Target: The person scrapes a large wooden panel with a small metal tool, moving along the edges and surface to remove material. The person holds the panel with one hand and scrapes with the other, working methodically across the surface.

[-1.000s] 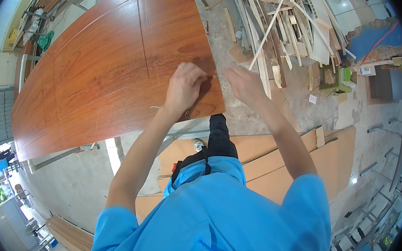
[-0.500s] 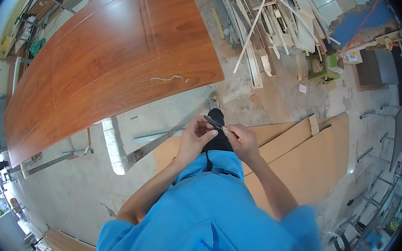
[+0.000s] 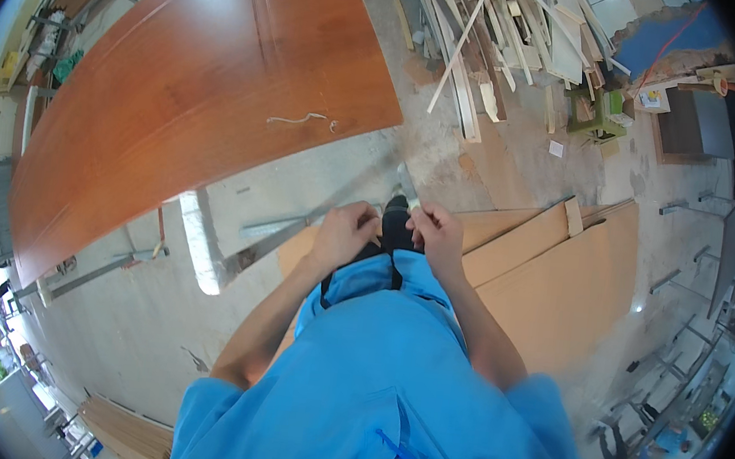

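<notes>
My left hand (image 3: 345, 234) is raised in front of my waist, its fingers curled inward; what they hold, if anything, is hidden. A short gap away, my right hand (image 3: 436, 240) pinches thumb and forefinger together. A small pale tip shows at those fingers, too small to name. Both hands are above my dark trouser leg and shoe. Ahead on the left is a large glossy red-brown wooden panel (image 3: 197, 59), with a thin whitish strip (image 3: 300, 120) lying near its edge. Neither hand touches the panel.
Flat tan boards (image 3: 561, 263) lie on the floor to my right. A heap of wood scraps (image 3: 513, 39) spreads ahead, beside a green stool (image 3: 590, 114). A white-wrapped beam (image 3: 200, 243) sticks out under the panel. Stacked brown boards (image 3: 127, 433) lie at lower left.
My hands have moved apart and slightly up; the slim dark tool that showed between them is no longer visible. My front foot has shifted, and the panel appears slightly further left.
</notes>
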Demonstrator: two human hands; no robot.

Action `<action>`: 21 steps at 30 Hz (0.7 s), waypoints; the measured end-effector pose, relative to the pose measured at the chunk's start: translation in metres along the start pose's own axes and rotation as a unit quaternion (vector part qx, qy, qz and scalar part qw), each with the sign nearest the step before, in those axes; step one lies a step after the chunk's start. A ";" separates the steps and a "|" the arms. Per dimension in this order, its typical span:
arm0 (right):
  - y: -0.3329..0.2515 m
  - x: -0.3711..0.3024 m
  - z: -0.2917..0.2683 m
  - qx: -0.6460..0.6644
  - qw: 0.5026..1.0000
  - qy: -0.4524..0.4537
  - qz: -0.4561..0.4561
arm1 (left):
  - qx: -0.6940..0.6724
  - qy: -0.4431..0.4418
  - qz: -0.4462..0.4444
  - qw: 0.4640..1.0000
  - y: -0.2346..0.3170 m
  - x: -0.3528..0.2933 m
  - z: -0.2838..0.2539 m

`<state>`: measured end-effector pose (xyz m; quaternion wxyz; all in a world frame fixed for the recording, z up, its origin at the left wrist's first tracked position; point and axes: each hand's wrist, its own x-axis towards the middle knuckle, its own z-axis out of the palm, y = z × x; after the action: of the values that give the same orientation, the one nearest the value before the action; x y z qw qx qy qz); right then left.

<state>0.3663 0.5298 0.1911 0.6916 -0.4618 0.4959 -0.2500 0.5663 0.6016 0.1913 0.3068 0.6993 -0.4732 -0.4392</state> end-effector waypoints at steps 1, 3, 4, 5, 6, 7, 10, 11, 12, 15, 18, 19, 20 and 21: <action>-0.003 0.005 -0.006 0.029 0.999 0.011 -0.029 | 0.027 0.001 -0.004 1.000 -0.003 0.004 0.001; -0.012 0.019 -0.019 0.061 0.996 -0.051 0.037 | 0.113 -0.030 -0.074 0.990 -0.004 0.010 0.006; -0.018 0.028 -0.026 0.090 0.992 -0.084 0.038 | 0.164 -0.042 -0.122 0.978 -0.004 0.015 0.007; -0.023 0.038 -0.032 0.113 0.984 -0.104 0.092 | 0.050 0.023 -0.099 0.994 -0.001 0.022 0.013; -0.028 0.049 -0.038 0.141 0.972 -0.129 0.138 | -0.060 0.088 -0.091 0.990 0.003 0.030 0.023; -0.034 0.060 -0.044 0.177 0.952 -0.176 0.177 | -0.169 0.155 -0.083 0.970 0.010 0.037 0.035; -0.049 0.093 -0.062 0.198 0.902 -0.227 0.310 | -0.305 0.168 -0.030 0.937 0.020 0.052 0.043; -0.054 0.103 -0.067 0.218 0.886 -0.259 0.316 | -0.319 0.153 -0.015 0.935 0.022 0.060 0.043; -0.058 0.113 -0.071 0.212 0.877 -0.262 0.342 | -0.285 0.150 -0.053 0.945 0.025 0.067 0.043; -0.068 0.137 -0.078 0.075 0.907 -0.275 0.310 | -0.253 0.174 -0.168 0.937 0.032 0.076 0.049; -0.076 0.160 -0.076 -0.081 0.925 -0.324 0.180 | -0.375 0.232 -0.186 0.878 0.038 0.086 0.059; -0.078 0.167 -0.073 -0.119 0.923 -0.344 0.125 | -0.431 0.238 -0.197 0.848 0.039 0.088 0.061; -0.080 0.175 -0.070 -0.097 0.924 -0.338 0.151 | -0.484 0.244 -0.198 0.817 0.039 0.089 0.061; -0.082 0.181 -0.068 -0.070 0.925 -0.331 0.172 | -0.502 0.234 -0.207 0.807 0.040 0.090 0.061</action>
<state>0.3825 0.3213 0.1761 0.8148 -0.4730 0.3267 0.0746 0.5107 0.5025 0.1702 0.6182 0.6106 0.0552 -0.4919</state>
